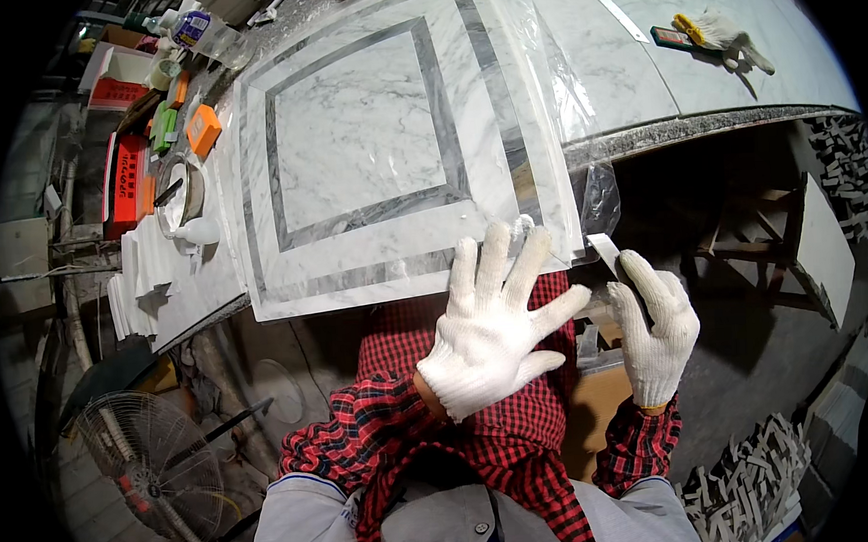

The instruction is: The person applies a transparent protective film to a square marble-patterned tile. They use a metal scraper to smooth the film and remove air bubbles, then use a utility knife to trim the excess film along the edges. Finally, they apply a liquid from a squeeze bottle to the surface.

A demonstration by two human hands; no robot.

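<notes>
Both my hands wear white knitted gloves. My left hand (490,331) is spread wide, palm down, with its fingertips over the near right corner of a marble panel (351,149). The panel is white with grey veins and inlaid dark grey bands. A small white blob (522,225) shows by those fingertips; whether it is paste or crumpled material is unclear. Just off the same corner, my right hand (655,329) pinches a thin pale strip (603,251) between thumb and fingers. The strip points up toward the panel's edge.
Clear plastic film (600,201) hangs along the panel's right side. A bowl of white paste (179,195), orange boxes (203,130) and a bottle (206,37) stand left. A spare glove (724,35) lies far right. A fan (152,467) stands low left; offcuts (753,480) are piled low right.
</notes>
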